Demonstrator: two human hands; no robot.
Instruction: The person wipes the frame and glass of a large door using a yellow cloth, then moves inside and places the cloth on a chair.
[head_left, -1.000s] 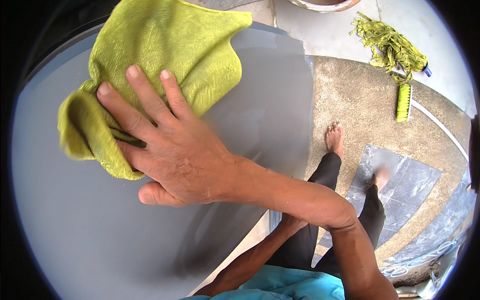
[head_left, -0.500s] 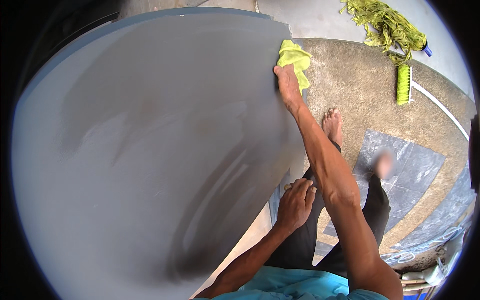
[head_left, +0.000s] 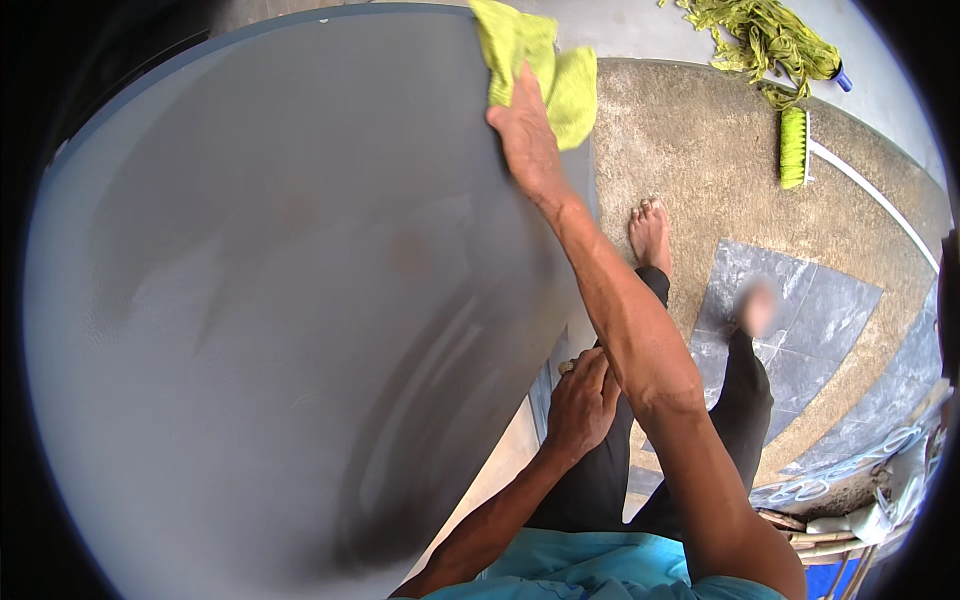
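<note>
My right hand (head_left: 528, 140) holds a yellow-green cloth (head_left: 573, 95) at the far right edge of a large smooth grey panel (head_left: 250, 330). The cloth is bunched at the fingers, and its loose part fans out past the edge. Darker, damp-looking streaks curve over the panel. My left hand (head_left: 580, 408) is low by my thigh, beside the panel's near right edge. Its fingers are curled in, with a ring on one and no object visible in them. My right forearm partly covers those fingertips.
A green-bristled brush (head_left: 793, 148) with a white handle (head_left: 870, 190) lies on the rough brown floor (head_left: 660, 120) at right. Beyond it is a yellow-green string mop head (head_left: 770, 40). Dark tiles (head_left: 830, 310) lie under my right foot. Pale blue rope or hose (head_left: 810, 485) coils at lower right.
My right hand has moved the cloth farther away and to the left along the panel's edge, and the cloth has spread wider. My left hand has stayed by my thigh, shifting only slightly.
</note>
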